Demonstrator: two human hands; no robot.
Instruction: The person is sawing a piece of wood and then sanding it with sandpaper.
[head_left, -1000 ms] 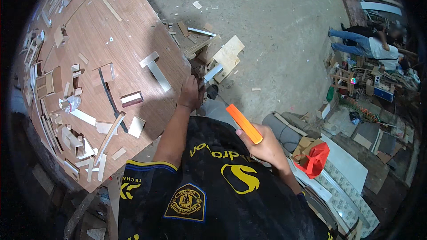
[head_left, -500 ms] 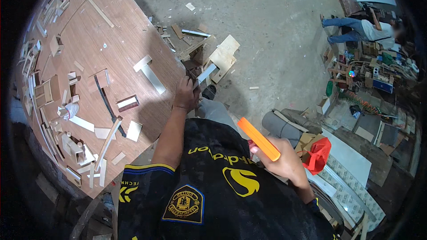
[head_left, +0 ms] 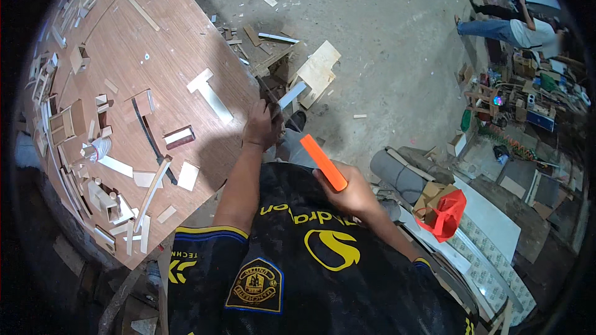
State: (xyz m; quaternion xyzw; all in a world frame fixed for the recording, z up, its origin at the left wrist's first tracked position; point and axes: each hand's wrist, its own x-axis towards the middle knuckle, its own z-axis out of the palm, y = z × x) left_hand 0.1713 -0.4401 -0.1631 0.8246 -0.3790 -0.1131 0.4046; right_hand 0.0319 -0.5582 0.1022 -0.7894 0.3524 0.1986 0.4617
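At the table's right edge, my left hand (head_left: 259,125) is closed around the near end of a pale flat strip of wood (head_left: 292,95). The strip's far end reaches a light plywood piece (head_left: 319,68). My right hand (head_left: 352,193) grips the orange handle of what looks like a hand saw (head_left: 324,162), in front of my chest. Its thin dark blade, seen nearly edge-on, runs from the handle toward the strip, passing close by my left fingers. My left hand partly hides where blade and strip meet.
The brown wooden table (head_left: 161,68) at left carries a T-shaped wood piece (head_left: 211,96), a dark curved strip (head_left: 146,133) and several offcuts. Scraps lie on the concrete floor (head_left: 385,56). A red bag (head_left: 448,214) is at right; a person (head_left: 509,32) stands far right.
My right hand has moved left and forward with the orange-handled saw, bringing the handle nearer my left hand. My left hand stays on the strip. The far person has shifted slightly.
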